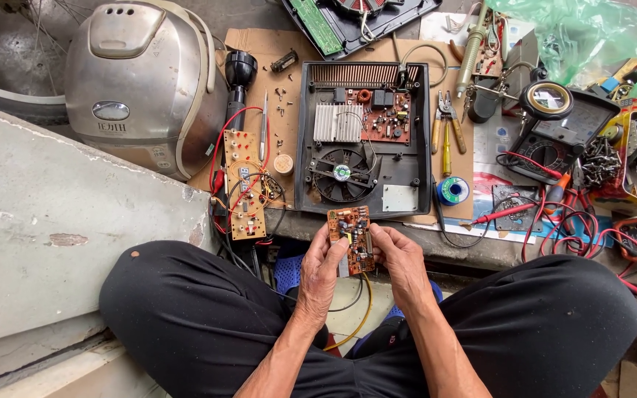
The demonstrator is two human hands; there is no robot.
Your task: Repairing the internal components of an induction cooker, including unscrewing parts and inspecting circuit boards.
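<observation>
The small orange-brown rectangular circuit board is held up between both hands just in front of the opened black induction cooker base, above the gap between the person's knees in black trousers. The left hand closes on the board's left edge, thumb laid on its face and fingers behind; the right hand pinches the right edge, thumb tip at the lower corner. Yellow and black wires hang from the board's underside. Inside the cooker base sit a round black fan, a ribbed silver heat sink and a reddish-brown component board. Left of the cooker base lies a long tan perforated board with red wires, with a black torch and a slim metal tool further back, and beyond those a silver rounded rice cooker. Right of the cooker base lie yellow-handled pliers and a blue spool of solder wire; farther right are a black analogue multimeter, a red test probe with coiled red leads, and a green plastic bag at the back
</observation>
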